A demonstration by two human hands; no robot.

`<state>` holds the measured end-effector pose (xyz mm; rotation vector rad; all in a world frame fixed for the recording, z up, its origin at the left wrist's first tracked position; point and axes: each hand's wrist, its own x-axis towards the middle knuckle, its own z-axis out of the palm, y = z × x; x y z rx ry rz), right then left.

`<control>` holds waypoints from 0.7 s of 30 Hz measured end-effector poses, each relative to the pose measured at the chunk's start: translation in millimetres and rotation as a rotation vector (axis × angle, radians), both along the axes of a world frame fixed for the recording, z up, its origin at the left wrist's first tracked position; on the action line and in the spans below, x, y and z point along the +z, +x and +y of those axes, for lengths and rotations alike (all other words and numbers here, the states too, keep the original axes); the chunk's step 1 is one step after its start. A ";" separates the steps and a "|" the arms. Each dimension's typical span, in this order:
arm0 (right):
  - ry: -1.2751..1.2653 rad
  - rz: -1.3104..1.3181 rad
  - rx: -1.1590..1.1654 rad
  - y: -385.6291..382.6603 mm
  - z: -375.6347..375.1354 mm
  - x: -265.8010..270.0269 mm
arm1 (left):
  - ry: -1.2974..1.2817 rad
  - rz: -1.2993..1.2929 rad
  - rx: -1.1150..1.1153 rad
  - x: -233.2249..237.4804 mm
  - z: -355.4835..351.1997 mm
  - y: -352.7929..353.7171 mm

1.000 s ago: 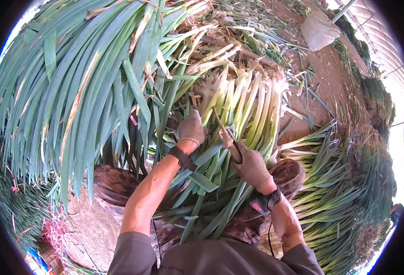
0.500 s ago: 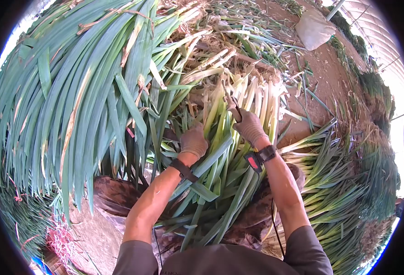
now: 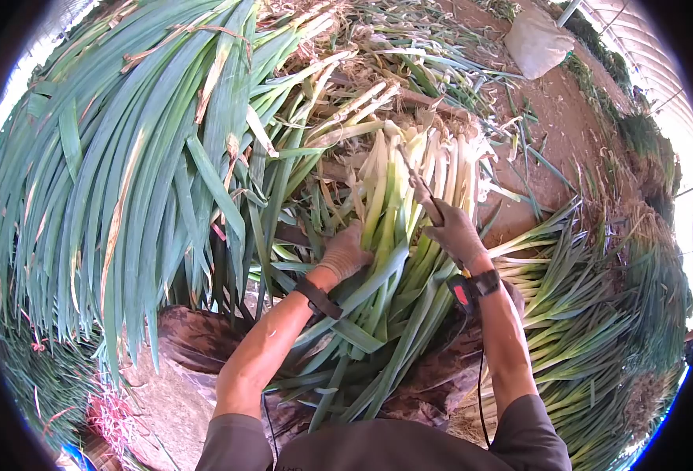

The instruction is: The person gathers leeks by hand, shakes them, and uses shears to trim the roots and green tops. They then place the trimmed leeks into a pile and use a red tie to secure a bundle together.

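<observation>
Across my lap lies a bunch of leeks (image 3: 397, 228), pale roots pointing away from me and green leaves towards me. My left hand (image 3: 344, 253), in a light knit glove, is closed round stalks at the bunch's left side, its fingers partly hidden by the leaves. In my gloved right hand (image 3: 458, 235) is a knife (image 3: 418, 182) with a long, narrow blade, gripped by its dark handle. The blade slants up and left over the white stalks, its tip close to the root ends.
A tall heap of leeks (image 3: 126, 180) fills the left side. More leeks (image 3: 574, 314) lie in rows on the right. Cut scraps (image 3: 440, 67) litter the soil ahead, near a white sack (image 3: 536, 45). Pink ties (image 3: 111, 420) are at the lower left.
My right hand has moved right and towards me with the knife, so more of the blade shows. My left hand has shifted slightly right and towards me along the stalks.
</observation>
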<state>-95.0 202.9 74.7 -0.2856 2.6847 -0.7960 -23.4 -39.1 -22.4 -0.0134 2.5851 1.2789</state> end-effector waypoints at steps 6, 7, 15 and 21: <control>-0.021 0.015 0.051 32.4 24.3 12.4 | 0.040 0.043 -0.059 13.2 26.3 11.6; -0.034 -0.013 0.050 34.7 22.3 16.6 | 0.016 0.077 -0.072 13.0 29.3 13.3; 0.013 0.002 0.068 18.2 11.8 14.9 | -0.074 0.016 -0.162 33.5 56.8 24.9; 0.021 0.087 0.017 20.2 28.2 17.3 | -0.151 0.079 -0.264 54.4 73.5 35.9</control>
